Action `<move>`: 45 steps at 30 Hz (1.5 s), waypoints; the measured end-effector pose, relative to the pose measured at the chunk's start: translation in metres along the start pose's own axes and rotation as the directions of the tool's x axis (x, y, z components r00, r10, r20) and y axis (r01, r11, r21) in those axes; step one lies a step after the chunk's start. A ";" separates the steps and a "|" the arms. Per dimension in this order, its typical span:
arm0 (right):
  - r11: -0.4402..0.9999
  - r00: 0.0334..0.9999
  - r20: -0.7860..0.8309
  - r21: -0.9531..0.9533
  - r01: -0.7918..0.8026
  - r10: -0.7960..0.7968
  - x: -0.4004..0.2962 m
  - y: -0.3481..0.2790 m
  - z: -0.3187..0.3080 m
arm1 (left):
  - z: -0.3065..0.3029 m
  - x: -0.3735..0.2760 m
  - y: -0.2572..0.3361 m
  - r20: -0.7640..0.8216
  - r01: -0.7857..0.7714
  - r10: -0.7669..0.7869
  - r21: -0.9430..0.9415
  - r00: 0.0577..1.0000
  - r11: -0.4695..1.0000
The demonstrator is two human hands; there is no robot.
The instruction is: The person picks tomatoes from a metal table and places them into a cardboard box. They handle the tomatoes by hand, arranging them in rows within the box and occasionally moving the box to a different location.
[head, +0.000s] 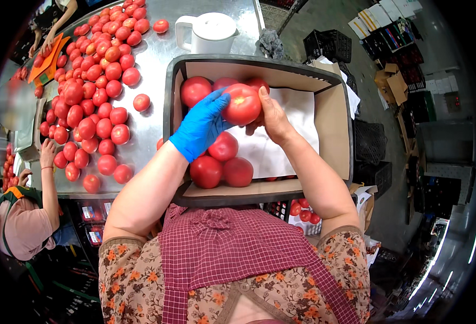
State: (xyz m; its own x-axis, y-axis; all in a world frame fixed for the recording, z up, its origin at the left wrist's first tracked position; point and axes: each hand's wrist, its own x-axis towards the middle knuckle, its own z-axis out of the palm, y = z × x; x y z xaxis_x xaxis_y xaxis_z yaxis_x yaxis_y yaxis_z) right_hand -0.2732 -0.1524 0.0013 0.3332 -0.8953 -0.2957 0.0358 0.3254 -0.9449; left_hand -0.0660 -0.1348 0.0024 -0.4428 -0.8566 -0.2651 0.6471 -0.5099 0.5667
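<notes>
A large red tomato (242, 104) is held between my two hands above a black crate (258, 61) lined with brown cardboard. My left hand (204, 121), in a blue glove, grips the tomato's left side. Bare, my right hand (274, 117) has its thumb and fingers against the right side. Inside the crate, several tomatoes (195, 91) line the far left, partly hidden behind the held one. More tomatoes (206, 171) sit at the near left. A white paper sheet (278, 150) covers the crate's middle, with red tomato edges showing under its near side.
On the steel table (157, 52) to the left lies a big heap of tomatoes (96, 77). A white lidded jug (213, 33) stands behind the crate. Co-workers' hands (47, 153) reach in at the table's left edge. Black crates (327, 45) stand on the floor at right.
</notes>
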 end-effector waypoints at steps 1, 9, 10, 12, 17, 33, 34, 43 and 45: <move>0.993 0.997 -0.036 -0.105 0.062 -0.066 0.006 0.003 -0.010 | -0.003 0.001 0.001 -0.002 0.033 -0.033 -0.055 0.999 0.998; 0.185 0.926 -0.145 -0.979 -0.083 -0.348 0.034 0.022 -0.029 | -0.005 0.006 0.014 -0.303 -0.082 0.002 -0.251 0.953 0.964; 0.191 0.915 -0.160 -0.977 -0.093 -0.372 0.038 0.027 -0.027 | -0.004 0.005 0.017 -0.329 -0.109 0.017 -0.265 0.944 0.958; 0.204 0.888 -0.190 -0.972 -0.112 -0.418 0.044 0.033 -0.025 | -0.003 0.003 0.018 -0.343 -0.108 0.018 -0.245 0.939 0.963; 0.598 0.877 -0.198 -0.793 0.120 -0.439 0.046 0.033 -0.047 | -0.009 0.010 0.012 -0.373 -0.087 0.009 -0.192 0.928 0.978; 0.995 0.999 -0.035 0.089 0.043 -0.040 -0.053 -0.020 0.002 | 0.012 -0.008 0.001 0.104 0.089 -0.138 0.378 0.985 0.921; 0.990 0.997 -0.047 0.127 0.068 -0.063 -0.057 -0.022 0.007 | 0.013 -0.008 0.000 0.093 0.058 -0.108 0.430 0.990 0.901; 0.955 0.975 -0.178 0.238 0.174 -0.134 -0.157 -0.031 -0.038 | 0.003 -0.006 0.006 -0.128 0.238 -0.227 0.075 0.965 0.969; 0.959 0.970 -0.194 0.215 0.187 -0.146 -0.230 -0.032 -0.068 | -0.003 -0.006 0.009 -0.095 0.193 -0.199 -0.068 0.975 0.979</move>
State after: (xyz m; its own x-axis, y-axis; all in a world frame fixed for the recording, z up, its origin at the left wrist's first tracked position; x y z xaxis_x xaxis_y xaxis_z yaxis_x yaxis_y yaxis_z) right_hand -0.4154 0.0223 0.0902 0.1353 -0.9749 -0.1766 0.2991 0.2101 -0.9308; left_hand -0.0561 -0.1343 0.0069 -0.5014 -0.7416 -0.4457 0.5905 -0.6698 0.4502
